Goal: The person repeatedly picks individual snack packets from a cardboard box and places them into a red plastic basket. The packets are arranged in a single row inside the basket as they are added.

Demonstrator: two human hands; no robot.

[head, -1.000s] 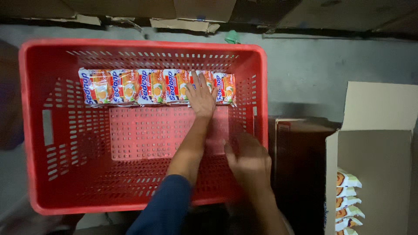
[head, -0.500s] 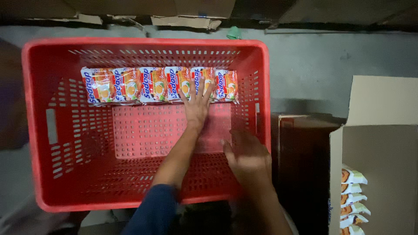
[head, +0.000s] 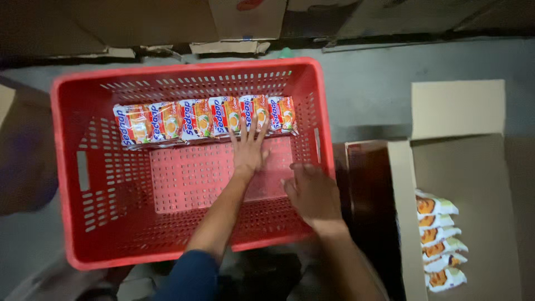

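Your left hand (head: pixel 249 150) lies flat and open, fingertips on the noodle packets (head: pixel 206 118) in the red crate (head: pixel 72 167); your right hand (head: pixel 312 192) is open and empty.

Our left hand (head: pixel 248 151) is bare, its forearm uncovered up to a dark blue sleeve (head: pixel 192 276); our right hand (head: pixel 312 192) and forearm show no sleeve.

A shop stockroom: bare concrete floor (head: pixel 373 89), stacked cardboard boxes (head: pixel 167 22), red plastic crate (head: pixel 64 167), carton of noodle packets (head: pixel 437 239)
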